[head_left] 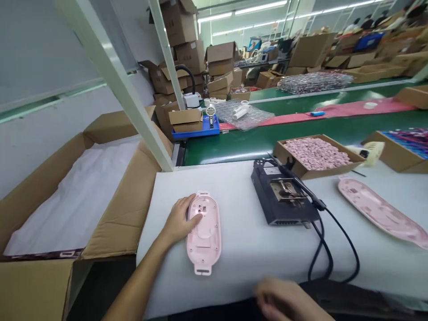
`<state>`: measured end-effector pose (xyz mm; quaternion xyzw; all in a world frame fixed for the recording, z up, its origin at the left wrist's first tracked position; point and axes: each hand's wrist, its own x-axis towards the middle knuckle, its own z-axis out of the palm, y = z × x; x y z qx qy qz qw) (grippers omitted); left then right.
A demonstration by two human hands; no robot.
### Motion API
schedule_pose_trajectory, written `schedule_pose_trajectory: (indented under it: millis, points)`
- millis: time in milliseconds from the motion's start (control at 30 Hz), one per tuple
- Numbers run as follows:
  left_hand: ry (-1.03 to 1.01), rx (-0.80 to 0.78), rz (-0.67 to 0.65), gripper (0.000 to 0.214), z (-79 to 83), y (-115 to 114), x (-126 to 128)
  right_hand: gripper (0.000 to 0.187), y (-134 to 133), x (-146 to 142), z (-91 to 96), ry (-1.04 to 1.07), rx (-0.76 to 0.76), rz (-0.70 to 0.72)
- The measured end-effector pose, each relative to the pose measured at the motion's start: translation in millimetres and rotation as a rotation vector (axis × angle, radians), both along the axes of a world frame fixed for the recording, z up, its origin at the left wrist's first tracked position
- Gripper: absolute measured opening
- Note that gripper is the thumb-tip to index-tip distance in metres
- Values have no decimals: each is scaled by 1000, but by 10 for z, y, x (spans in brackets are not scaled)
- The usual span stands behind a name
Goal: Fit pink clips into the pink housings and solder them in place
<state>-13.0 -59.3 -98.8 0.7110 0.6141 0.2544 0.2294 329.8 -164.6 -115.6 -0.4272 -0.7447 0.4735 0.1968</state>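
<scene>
My left hand [178,221] grips the left edge of an oval pink plastic housing [203,234], which lies flat on a white padded work surface [240,249] with its inner side up. A second, longer pink housing [381,211] lies at the right of the surface. My right hand [284,301] is blurred at the near edge, close to a black cable [334,249], and shows nothing in it. That cable runs from a black bench machine with a metal clamp [281,194].
A cardboard tray of small pink parts [316,154] stands behind the machine. To the left is an open carton lined with white sheeting [72,200]. Beyond lies a green conveyor belt [254,140], with a white upright post [133,102] at left and stacked cartons and distant people behind.
</scene>
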Motion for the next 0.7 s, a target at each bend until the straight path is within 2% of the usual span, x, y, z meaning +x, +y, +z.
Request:
schedule_pose_trajectory:
  millis: [133,233,300,367,467,533,700]
  points:
    - [-206,0,0,59,6,-125,72,58,612,-802,159,-107,88,-226]
    - [-299,0,-12,48,-9,-143,68,52,952,-1133,151,-194,139,-159]
    - [-315,11,-4,44,-28,-138,50,44,1050,-1121,129,-168,162,-163]
    - [-287,25,-2,42,-50,-132,45,39,1067,-961,105,-160,180,-237]
    - [-224,47,49,41,-90,-118,66,37,1067,-659,71,-258,202,-352]
    - [-192,81,97,41,-123,-110,69,37,1099,-547,59,-327,203,-370]
    - [22,230,206,44,-243,-73,-58,38,1177,-649,187,-503,271,-310]
